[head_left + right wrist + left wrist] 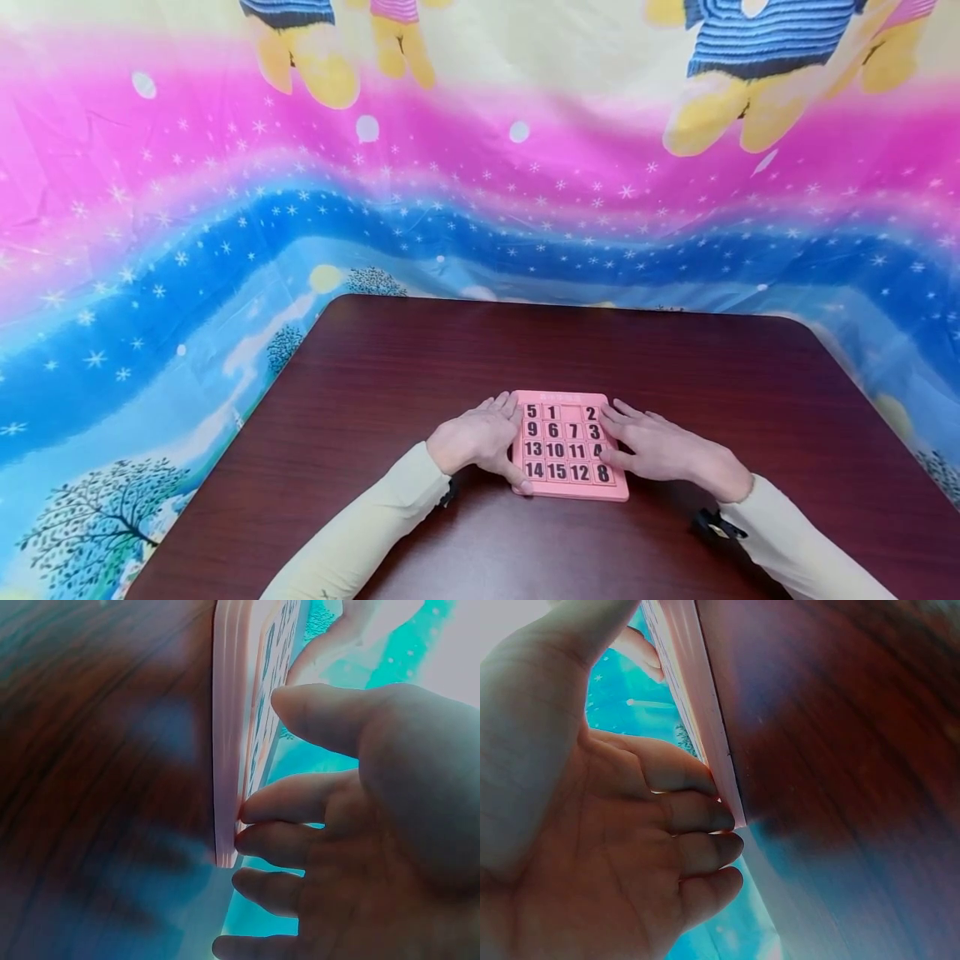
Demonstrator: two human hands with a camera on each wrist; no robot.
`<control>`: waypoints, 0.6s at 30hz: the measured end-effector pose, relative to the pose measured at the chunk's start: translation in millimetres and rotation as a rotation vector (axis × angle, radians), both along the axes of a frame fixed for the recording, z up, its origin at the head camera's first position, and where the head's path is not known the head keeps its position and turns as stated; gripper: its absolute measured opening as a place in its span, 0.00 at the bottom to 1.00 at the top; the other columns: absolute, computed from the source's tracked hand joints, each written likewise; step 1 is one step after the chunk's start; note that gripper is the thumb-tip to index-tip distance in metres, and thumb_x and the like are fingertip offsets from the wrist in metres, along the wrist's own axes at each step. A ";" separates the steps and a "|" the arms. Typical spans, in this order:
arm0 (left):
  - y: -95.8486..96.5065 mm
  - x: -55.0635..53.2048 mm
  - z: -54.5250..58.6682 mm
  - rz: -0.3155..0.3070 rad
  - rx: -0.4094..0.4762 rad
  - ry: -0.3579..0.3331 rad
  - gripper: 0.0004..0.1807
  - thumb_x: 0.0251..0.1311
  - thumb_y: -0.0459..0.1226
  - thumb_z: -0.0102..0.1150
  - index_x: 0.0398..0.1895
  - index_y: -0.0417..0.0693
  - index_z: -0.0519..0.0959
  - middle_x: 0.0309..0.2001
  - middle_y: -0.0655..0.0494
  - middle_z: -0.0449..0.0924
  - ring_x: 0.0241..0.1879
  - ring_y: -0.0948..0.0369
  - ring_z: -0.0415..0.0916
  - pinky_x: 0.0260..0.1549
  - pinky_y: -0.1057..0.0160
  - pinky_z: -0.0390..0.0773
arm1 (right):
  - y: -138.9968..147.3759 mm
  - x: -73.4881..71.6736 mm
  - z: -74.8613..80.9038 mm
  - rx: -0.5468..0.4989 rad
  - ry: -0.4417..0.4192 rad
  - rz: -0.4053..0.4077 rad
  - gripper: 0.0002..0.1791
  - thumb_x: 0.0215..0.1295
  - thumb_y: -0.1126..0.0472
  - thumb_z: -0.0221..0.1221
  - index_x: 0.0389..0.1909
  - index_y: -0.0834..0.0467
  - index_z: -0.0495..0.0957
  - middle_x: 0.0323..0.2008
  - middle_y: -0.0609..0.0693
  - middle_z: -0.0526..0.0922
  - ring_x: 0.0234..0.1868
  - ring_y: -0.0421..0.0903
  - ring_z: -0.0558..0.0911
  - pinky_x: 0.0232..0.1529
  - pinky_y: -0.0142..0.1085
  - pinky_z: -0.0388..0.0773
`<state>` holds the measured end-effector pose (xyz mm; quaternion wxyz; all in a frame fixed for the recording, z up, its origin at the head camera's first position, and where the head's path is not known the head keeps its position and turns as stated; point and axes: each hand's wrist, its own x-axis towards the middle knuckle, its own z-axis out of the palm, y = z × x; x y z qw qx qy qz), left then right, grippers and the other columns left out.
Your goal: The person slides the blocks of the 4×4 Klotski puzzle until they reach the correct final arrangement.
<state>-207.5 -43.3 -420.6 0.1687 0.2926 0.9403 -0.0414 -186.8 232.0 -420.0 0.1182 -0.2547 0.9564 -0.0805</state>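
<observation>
A pink sliding number puzzle (564, 493) lies flat on the table in the head view, its tiles bearing black numbers. The top row reads 5, 1, a gap, then 2; tile 8 (603, 473) sits at the bottom right. Along the puzzle's left side rests my left hand (480, 437), fingers loosely straight at the edge and thumb over the lower left border. My right hand (660, 446) lies at the opposite side, its thumb reaching over the border beside tile 4. Both wrist views show fingertips right at the puzzle's side wall (229, 735), palms facing it.
The dark brown wooden table (420, 350) has rounded far corners. Behind and beside it hangs a colourful printed cloth (480, 192) with snowflakes, trees and cartoon figures. Dark straps (716, 527) show at the cuffs of both pale sleeves.
</observation>
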 end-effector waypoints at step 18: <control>0.2 -0.2 -1.4 -0.011 0.011 0.005 0.70 0.39 0.74 0.63 0.77 0.40 0.50 0.79 0.43 0.42 0.79 0.52 0.41 0.78 0.58 0.48 | -23.7 -6.3 -2.1 -0.010 -0.014 0.043 0.37 0.68 0.45 0.57 0.70 0.64 0.65 0.74 0.63 0.60 0.76 0.61 0.57 0.70 0.62 0.62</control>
